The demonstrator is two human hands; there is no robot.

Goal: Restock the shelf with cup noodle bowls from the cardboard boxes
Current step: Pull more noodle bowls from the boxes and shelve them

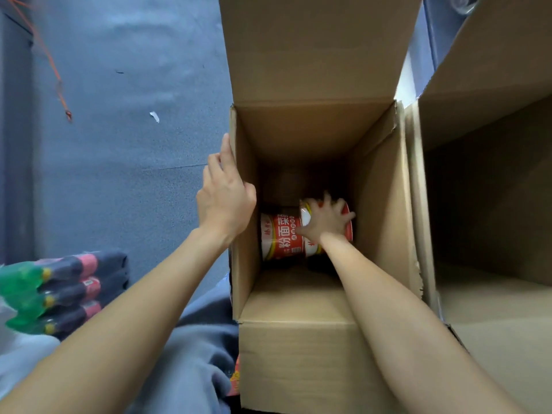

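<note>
An open cardboard box stands on the floor in front of me, flaps up. Deep inside lie two red and white cup noodle bowls. One bowl lies on its side at the left of the bottom. My right hand reaches down into the box, fingers spread and closed over the top of the other bowl next to it. My left hand grips the top edge of the box's left wall, thumb inside, fingers outside.
A second, larger open cardboard box stands touching the first on the right. A shrink-wrapped pack of dark bottles with green caps lies at the lower left. Grey floor stretches to the left. My grey trouser leg is beside the box.
</note>
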